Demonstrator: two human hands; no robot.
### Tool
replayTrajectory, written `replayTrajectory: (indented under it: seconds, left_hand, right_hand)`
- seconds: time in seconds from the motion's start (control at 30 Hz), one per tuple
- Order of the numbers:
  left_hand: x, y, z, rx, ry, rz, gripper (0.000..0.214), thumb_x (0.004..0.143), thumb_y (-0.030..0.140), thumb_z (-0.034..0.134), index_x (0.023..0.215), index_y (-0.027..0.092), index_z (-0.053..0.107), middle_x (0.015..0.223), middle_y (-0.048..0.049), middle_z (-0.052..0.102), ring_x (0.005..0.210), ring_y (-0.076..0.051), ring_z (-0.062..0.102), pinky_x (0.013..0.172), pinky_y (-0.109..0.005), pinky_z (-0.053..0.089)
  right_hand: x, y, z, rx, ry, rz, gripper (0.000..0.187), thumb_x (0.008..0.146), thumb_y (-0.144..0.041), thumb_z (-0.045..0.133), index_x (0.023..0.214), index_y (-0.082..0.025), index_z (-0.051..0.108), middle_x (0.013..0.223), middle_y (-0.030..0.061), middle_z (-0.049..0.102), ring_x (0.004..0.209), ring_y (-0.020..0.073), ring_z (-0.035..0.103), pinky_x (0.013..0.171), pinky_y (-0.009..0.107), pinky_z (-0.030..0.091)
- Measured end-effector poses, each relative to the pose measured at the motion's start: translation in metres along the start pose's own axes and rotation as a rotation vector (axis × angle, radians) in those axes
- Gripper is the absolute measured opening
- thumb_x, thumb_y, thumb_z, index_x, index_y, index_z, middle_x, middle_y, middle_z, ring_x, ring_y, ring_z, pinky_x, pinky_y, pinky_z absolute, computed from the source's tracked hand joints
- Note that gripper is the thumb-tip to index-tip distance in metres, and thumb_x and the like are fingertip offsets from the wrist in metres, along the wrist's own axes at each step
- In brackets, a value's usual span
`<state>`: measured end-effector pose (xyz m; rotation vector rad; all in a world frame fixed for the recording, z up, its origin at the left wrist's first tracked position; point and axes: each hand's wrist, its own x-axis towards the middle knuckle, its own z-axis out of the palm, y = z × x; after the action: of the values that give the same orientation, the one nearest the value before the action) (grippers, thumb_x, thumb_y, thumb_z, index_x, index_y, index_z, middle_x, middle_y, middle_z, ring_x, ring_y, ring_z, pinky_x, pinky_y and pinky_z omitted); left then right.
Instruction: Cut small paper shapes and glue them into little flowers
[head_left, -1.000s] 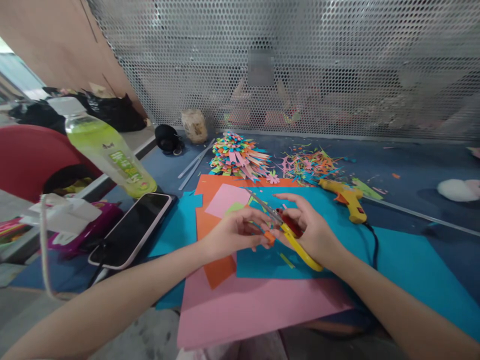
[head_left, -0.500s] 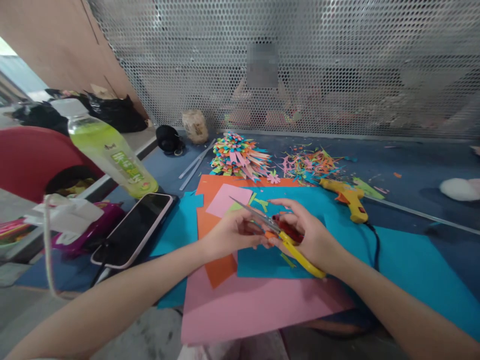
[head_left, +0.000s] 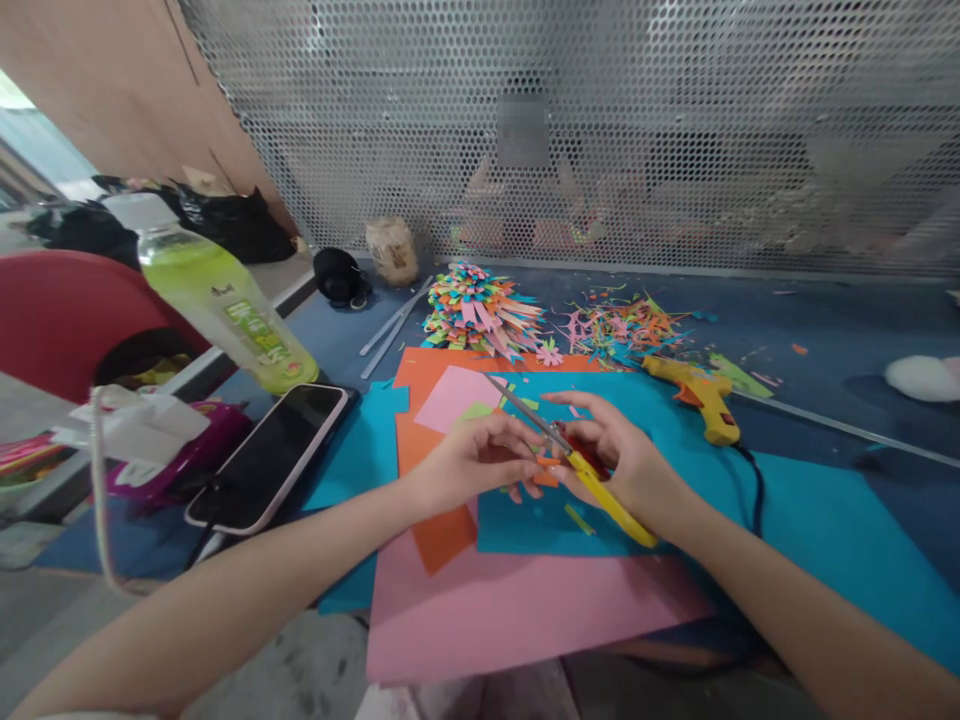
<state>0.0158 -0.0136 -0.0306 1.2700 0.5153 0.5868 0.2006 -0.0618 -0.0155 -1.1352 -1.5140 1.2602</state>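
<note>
My right hand [head_left: 637,475] is closed on a pair of scissors [head_left: 609,503] with a long yellow handle. Their blades point up and to the left, above the fingers of my left hand [head_left: 480,460]. Between the fingertips of both hands is a small orange piece of paper [head_left: 549,472], partly hidden; the left fingers pinch its near side. Beneath the hands lies a blue paper sheet [head_left: 525,535] with small green scraps on it. A pink square of paper [head_left: 450,400] rests just beyond my left hand.
A fringed multicoloured paper cone [head_left: 480,310] stands at the back, with a heap of paper shreds [head_left: 622,330] beside it. A yellow glue gun [head_left: 697,395] lies right. On the left are a phone [head_left: 274,455] and a drink bottle [head_left: 225,300]. A perforated metal panel [head_left: 675,130] closes off the back.
The scissors and my right hand have shifted slightly right and down. My left fingers have moved a little, and more of the orange piece shows between the hands.
</note>
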Motion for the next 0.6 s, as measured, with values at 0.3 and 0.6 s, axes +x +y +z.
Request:
replayTrajectory:
  seconds: [0.3, 0.6]
  left_hand:
    - [0.0008, -0.0034, -0.0022, -0.021, -0.019, 0.020, 0.022, 0.071, 0.020, 0.070, 0.088, 0.013, 0.059, 0.078, -0.0026, 0.065, 0.066, -0.014, 0.068, 0.053, -0.020, 0.054]
    - [-0.0005, -0.0014, -0.0009, -0.031, -0.037, 0.004, 0.019, 0.072, 0.019, 0.069, 0.085, 0.012, 0.058, 0.076, -0.0023, 0.066, 0.067, -0.014, 0.068, 0.057, -0.021, 0.055]
  right_hand:
    - [0.0008, 0.0054, -0.0001, -0.038, -0.007, -0.030, 0.072, 0.063, -0.015, 0.070, 0.125, -0.024, 0.034, 0.089, 0.0031, 0.062, 0.073, 0.0138, 0.058, 0.068, 0.029, 0.049]
    - [0.0006, 0.0051, 0.0000, -0.020, -0.024, -0.038, 0.068, 0.065, -0.014, 0.069, 0.124, -0.022, 0.035, 0.087, 0.0014, 0.061, 0.070, 0.0118, 0.058, 0.064, 0.024, 0.047]
